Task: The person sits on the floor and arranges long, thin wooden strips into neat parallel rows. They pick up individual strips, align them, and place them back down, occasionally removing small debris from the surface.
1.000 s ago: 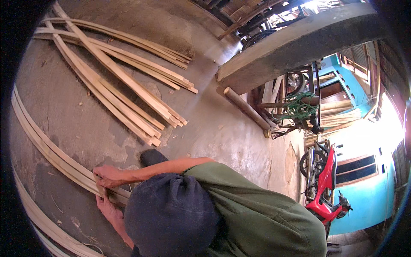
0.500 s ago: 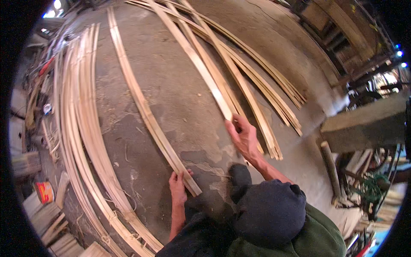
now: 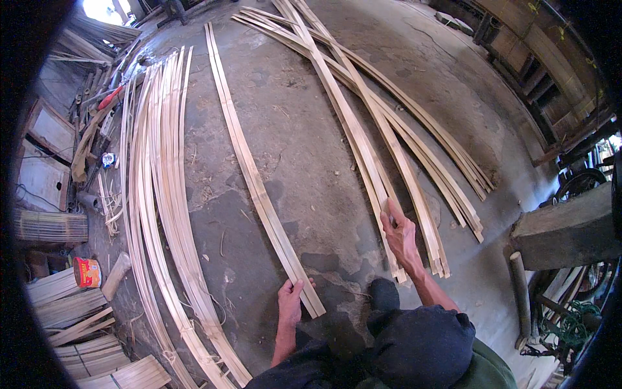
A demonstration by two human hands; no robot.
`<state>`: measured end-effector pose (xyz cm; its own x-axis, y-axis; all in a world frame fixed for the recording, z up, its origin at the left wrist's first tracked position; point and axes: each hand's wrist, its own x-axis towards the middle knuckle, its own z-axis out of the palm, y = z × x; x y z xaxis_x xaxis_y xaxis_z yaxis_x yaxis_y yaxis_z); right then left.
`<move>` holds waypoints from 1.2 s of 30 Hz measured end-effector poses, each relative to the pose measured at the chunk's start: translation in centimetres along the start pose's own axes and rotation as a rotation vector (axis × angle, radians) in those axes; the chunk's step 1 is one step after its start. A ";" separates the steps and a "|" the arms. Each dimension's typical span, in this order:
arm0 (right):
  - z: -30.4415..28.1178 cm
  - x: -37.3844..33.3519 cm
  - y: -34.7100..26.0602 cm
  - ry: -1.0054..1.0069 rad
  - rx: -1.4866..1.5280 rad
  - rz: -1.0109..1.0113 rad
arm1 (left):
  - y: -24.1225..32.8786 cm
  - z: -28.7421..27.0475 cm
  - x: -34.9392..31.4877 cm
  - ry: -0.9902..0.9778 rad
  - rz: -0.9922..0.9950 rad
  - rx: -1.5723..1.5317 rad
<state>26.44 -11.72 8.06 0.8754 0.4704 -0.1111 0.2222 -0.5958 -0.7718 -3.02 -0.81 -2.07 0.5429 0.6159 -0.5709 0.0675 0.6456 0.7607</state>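
Long pale bamboo strips lie lengthwise on the floor in front of me. My left hand (image 3: 291, 303) is closed round the near end of a narrow bundle of bamboo strips (image 3: 249, 179), its thumb on top. To the right, my right hand (image 3: 402, 238) pinches the edge of a bamboo strip (image 3: 353, 137) near its near end. That strip lies along a right-hand pile, and the fingers hide part of it. Just right of this hand runs another bundle of bamboo strips (image 3: 400, 167), which crosses others farther off.
A wide row of bamboo strips (image 3: 172, 220) lies at the left, with a red and yellow tin (image 3: 87, 272) beyond it. Tied stacks of short slats (image 3: 94, 356) sit at the lower left. A thick beam (image 3: 564, 227) and a round pole (image 3: 520, 295) stand at the right.
The right hand has come nearer with its strip, whose end was held apart from the pile and now lies along it. The left hand keeps its hold. The whole view has shifted.
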 end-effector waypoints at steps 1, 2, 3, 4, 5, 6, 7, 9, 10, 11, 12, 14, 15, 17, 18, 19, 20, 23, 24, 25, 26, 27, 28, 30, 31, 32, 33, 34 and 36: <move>-0.1 0.2 0.4 -0.004 -0.018 -0.008 | 0.0 0.1 0.0 0.004 -0.003 0.008; -0.2 0.4 0.9 -0.008 -0.036 -0.016 | 0.0 0.1 0.1 -0.001 -0.006 0.008; -0.2 0.6 1.4 -0.014 -0.055 -0.026 | 0.0 0.1 0.1 -0.005 -0.008 0.008; 0.0 0.8 2.0 -0.011 -0.080 -0.041 | 0.0 -0.1 0.0 -0.005 -0.010 0.004; 0.2 1.0 2.7 -0.008 -0.105 -0.056 | 0.2 -0.1 -0.1 -0.007 -0.013 -0.009; 0.3 1.2 3.5 -0.007 -0.130 -0.072 | 0.4 0.0 -0.2 -0.008 -0.015 -0.023; 0.5 1.1 4.3 0.003 -0.135 -0.080 | 0.5 0.1 -0.4 -0.003 -0.018 -0.044; 1.2 0.9 5.7 0.006 -0.131 -0.101 | 0.2 -0.2 -0.2 -0.041 -0.027 -0.092; 1.1 0.5 5.3 0.025 -0.406 -0.267 | -0.1 -0.5 -0.3 -0.044 -0.037 -0.116; 1.8 0.5 5.4 0.216 -0.595 -0.476 | -0.1 -0.5 -0.1 -0.067 -0.034 -0.117; 2.7 -0.1 5.4 0.205 -0.515 -0.526 | -0.2 -0.5 -0.1 -0.077 -0.015 -0.122; 4.6 -1.8 4.9 0.024 -0.230 -0.446 | -0.2 -0.1 0.0 -0.101 -0.024 -0.144; 6.4 -3.1 4.8 -0.147 -0.021 -0.314 | 0.0 0.3 -0.1 -0.106 -0.049 -0.160; 9.7 -5.4 3.6 -0.463 0.054 -0.141 | -0.2 0.9 -0.1 -0.103 -0.080 -0.166; 11.7 -6.7 2.7 -0.565 0.219 -0.056 | -0.6 0.9 -0.1 -0.093 -0.089 -0.157; 13.3 -7.2 2.5 -0.716 0.334 -0.011 | -0.8 1.2 0.1 -0.088 -0.100 -0.148; 14.2 -7.2 2.8 -0.860 0.449 0.037 | 0.0 2.1 -0.3 -0.047 -0.131 -0.111; 14.9 -7.3 4.0 -0.795 0.514 -0.021 | 0.3 2.7 -0.5 -0.062 -0.064 -0.138; 14.1 -6.7 4.7 -0.770 0.466 0.103 | 0.3 2.9 -0.5 -0.060 -0.068 -0.105; 13.1 -6.1 4.2 -0.649 0.420 0.159 | 0.2 2.5 -0.6 -0.045 -0.067 -0.074; 11.7 -5.4 2.9 -0.537 0.377 0.210 | 0.0 1.9 -0.7 -0.021 -0.062 -0.045; 9.9 -4.5 1.8 -0.418 0.334 0.262 | -0.3 1.5 -0.6 -0.024 -0.057 -0.056; 8.0 -3.4 1.5 -0.336 0.389 0.172 | -0.8 1.1 -0.6 -0.023 -0.050 -0.067; 3.1 -1.0 1.2 -0.199 0.347 0.015 | -0.5 1.1 -0.5 -0.030 -0.044 -0.027; 0.8 0.0 0.8 -0.149 0.254 -0.053 | -0.6 1.0 -0.5 -0.042 -0.043 -0.025; -0.9 0.6 0.4 -0.070 0.286 -0.093 | -0.9 0.8 -0.3 -0.061 -0.044 -0.024; -2.2 1.3 0.2 0.005 0.322 -0.133 | -1.1 0.6 -0.2 -0.074 -0.043 -0.022; -3.8 2.0 0.5 0.047 0.294 -0.144 | -1.0 0.7 0.0 -0.071 -0.052 -0.027; -6.9 4.1 2.5 0.122 0.093 -0.158 | -0.8 0.7 -0.2 -0.063 -0.078 -0.037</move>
<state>33.53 -15.78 9.97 0.8796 0.4676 0.0881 0.3253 -0.4559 -0.8284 -2.56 -1.82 -2.36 0.5885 0.5343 -0.6067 0.0815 0.7074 0.7021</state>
